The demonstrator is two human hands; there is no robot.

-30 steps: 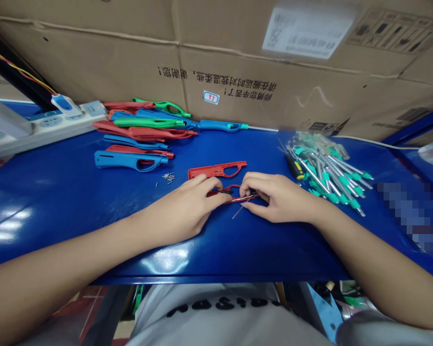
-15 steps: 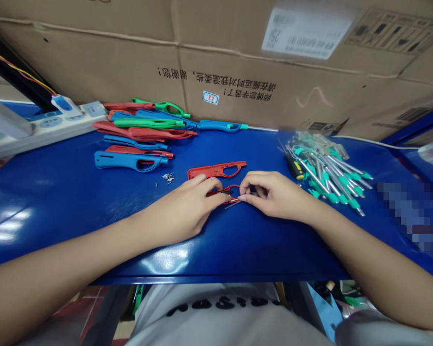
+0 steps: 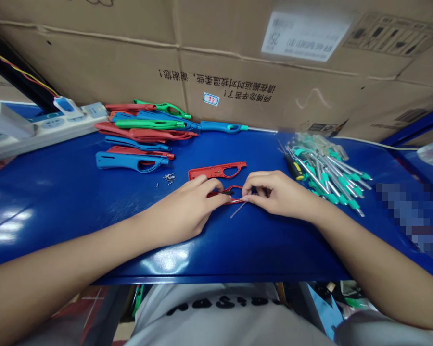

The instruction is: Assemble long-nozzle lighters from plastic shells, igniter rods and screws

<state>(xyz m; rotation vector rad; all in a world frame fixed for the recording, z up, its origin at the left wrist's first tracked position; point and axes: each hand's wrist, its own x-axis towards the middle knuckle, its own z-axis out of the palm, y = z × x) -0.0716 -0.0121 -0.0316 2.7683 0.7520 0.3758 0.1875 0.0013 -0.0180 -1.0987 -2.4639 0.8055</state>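
Note:
My left hand (image 3: 198,202) is closed on a red lighter shell half (image 3: 235,187), thumb and fingers pinching its left part just above the blue table. The shell's loop shows between my hands, with a dark part inside it. At the shell's right end my right hand (image 3: 276,194) is closed in a pinch. A thin pale tube (image 3: 237,210) sticks out below its fingertips, slanting down to the left. My fingers hide the exact grip. Another red shell half (image 3: 216,170) lies just behind, and small metal screws (image 3: 169,179) are heaped to its left.
Red, blue and green lighter shells (image 3: 137,161) are piled at the back left, beside a white power strip (image 3: 50,127). Metal lighter rods with green fittings (image 3: 332,178) and a black-yellow screwdriver (image 3: 293,166) lie right. A cardboard box (image 3: 130,67) stands behind.
The thin tube has swung to a steeper slant and sticks out further below the shell. My right hand has shifted slightly right; my left hand stays nearly still.

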